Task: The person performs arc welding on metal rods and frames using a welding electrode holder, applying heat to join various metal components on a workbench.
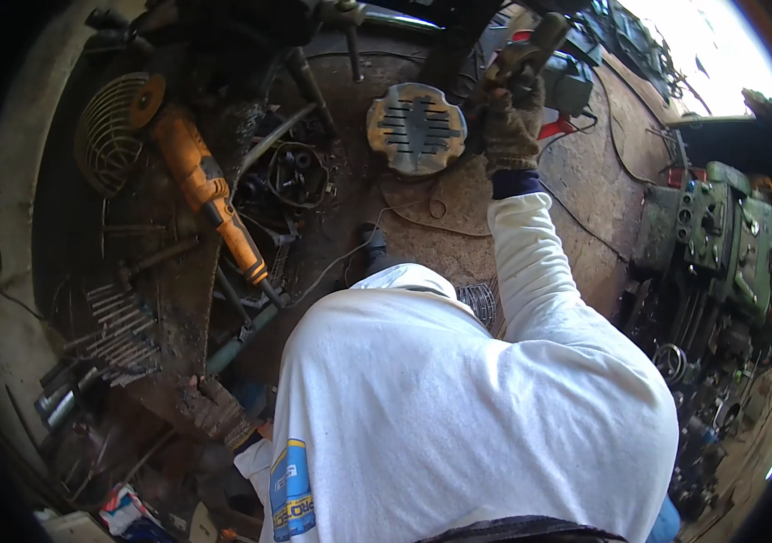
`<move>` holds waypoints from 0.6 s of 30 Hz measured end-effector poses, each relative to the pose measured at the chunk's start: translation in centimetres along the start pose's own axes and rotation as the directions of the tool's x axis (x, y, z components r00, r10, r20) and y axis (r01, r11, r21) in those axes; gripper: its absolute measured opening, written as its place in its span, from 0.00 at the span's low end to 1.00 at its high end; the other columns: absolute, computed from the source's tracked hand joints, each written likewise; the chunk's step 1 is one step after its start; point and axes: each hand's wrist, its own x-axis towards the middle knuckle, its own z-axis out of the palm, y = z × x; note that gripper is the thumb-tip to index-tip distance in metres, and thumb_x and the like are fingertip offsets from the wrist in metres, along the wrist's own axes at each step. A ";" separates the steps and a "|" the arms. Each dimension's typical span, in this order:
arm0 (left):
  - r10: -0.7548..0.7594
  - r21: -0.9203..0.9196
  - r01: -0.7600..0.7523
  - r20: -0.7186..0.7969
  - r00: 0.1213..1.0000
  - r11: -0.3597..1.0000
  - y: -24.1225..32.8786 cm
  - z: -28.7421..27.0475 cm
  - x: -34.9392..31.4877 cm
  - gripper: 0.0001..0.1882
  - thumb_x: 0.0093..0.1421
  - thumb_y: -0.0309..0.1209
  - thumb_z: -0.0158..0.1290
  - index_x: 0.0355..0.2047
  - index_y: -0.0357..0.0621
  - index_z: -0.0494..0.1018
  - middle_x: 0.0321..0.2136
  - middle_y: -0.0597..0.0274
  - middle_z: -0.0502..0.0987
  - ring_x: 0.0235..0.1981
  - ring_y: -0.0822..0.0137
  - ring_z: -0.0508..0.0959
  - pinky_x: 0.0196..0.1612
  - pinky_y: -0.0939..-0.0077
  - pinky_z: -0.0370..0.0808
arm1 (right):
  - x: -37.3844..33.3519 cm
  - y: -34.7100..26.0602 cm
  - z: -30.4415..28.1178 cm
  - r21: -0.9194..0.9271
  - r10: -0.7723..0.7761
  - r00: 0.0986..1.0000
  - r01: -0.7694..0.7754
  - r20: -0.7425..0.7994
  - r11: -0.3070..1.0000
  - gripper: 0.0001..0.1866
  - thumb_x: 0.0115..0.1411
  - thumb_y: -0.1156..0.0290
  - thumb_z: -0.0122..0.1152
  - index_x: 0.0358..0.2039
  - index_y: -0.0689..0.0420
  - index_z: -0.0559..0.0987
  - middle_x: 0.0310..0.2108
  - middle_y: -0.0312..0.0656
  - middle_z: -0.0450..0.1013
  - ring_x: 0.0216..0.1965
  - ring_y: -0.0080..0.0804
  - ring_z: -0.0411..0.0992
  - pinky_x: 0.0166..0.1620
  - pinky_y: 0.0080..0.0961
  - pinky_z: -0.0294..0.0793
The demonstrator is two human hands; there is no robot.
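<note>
My right arm, in a white sleeve, reaches forward. My right hand (pixel 514 131), in a dirty brown knitted glove, is closed round a dark metal part (pixel 541 43) with a rounded end; its exact kind does not show. To the left of that hand a round metal stool seat (pixel 417 128) with dark slots stands above the floor. My left hand (pixel 220 412), also gloved, is low on the left by the dark bench; its fingers look stretched out, with nothing visible in them. Nearest to it are a row of thin metal rods (pixel 121 328) and a greenish bar (pixel 239 342).
An orange angle grinder (pixel 200 172) lies on the left bench beside a round wire guard (pixel 112 136). A green machine (pixel 721 240) stands at the right. Cables (pixel 576 217) cross the brown floor (pixel 431 249). A grey-green machine with a red part (pixel 569 86) stands beyond my right hand.
</note>
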 end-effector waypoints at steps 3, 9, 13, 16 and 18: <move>-0.012 0.056 0.013 -0.016 1.000 0.998 0.6 -0.7 -0.7 0.12 0.63 0.37 0.59 0.40 0.41 0.81 0.41 0.51 0.82 0.43 0.50 0.81 0.50 0.54 0.77 | -1.5 4.3 -3.9 -0.127 0.009 1.000 -0.010 -0.009 0.992 0.46 0.49 0.40 0.76 0.59 0.55 0.69 0.44 0.37 0.75 0.43 0.27 0.76 0.43 0.23 0.78; -0.014 0.067 0.013 0.016 1.000 0.998 1.9 -0.8 0.8 0.12 0.63 0.36 0.59 0.40 0.42 0.81 0.41 0.50 0.82 0.45 0.47 0.80 0.52 0.52 0.76 | -5.7 8.0 -8.6 -0.401 0.269 0.948 -0.315 -0.168 0.860 0.35 0.60 0.32 0.58 0.47 0.54 0.75 0.32 0.38 0.76 0.32 0.31 0.76 0.33 0.30 0.76; -0.015 0.032 0.011 0.145 0.989 0.999 0.5 -1.4 -0.7 0.13 0.63 0.37 0.58 0.42 0.42 0.80 0.44 0.48 0.81 0.49 0.44 0.78 0.56 0.49 0.73 | -6.4 13.5 -10.2 -0.489 0.544 0.782 -0.618 -0.304 0.615 0.32 0.64 0.32 0.51 0.43 0.52 0.75 0.26 0.38 0.74 0.24 0.32 0.72 0.26 0.33 0.72; 0.003 -0.005 -0.002 0.286 0.958 1.000 -1.7 -1.8 -1.7 0.16 0.64 0.38 0.57 0.47 0.41 0.78 0.48 0.46 0.79 0.55 0.42 0.74 0.61 0.47 0.70 | -5.0 17.6 -9.7 -0.625 0.709 0.593 -0.731 -0.382 0.274 0.31 0.67 0.33 0.45 0.41 0.51 0.75 0.22 0.38 0.72 0.18 0.32 0.69 0.20 0.36 0.69; -0.016 0.006 0.015 0.366 0.931 1.000 -1.9 -2.8 -1.7 0.18 0.64 0.38 0.56 0.49 0.41 0.76 0.51 0.46 0.77 0.57 0.42 0.72 0.62 0.47 0.68 | -5.7 20.7 -9.5 -0.114 0.815 0.447 -0.892 -0.368 0.437 0.31 0.68 0.34 0.39 0.38 0.49 0.76 0.19 0.38 0.70 0.16 0.36 0.68 0.18 0.36 0.67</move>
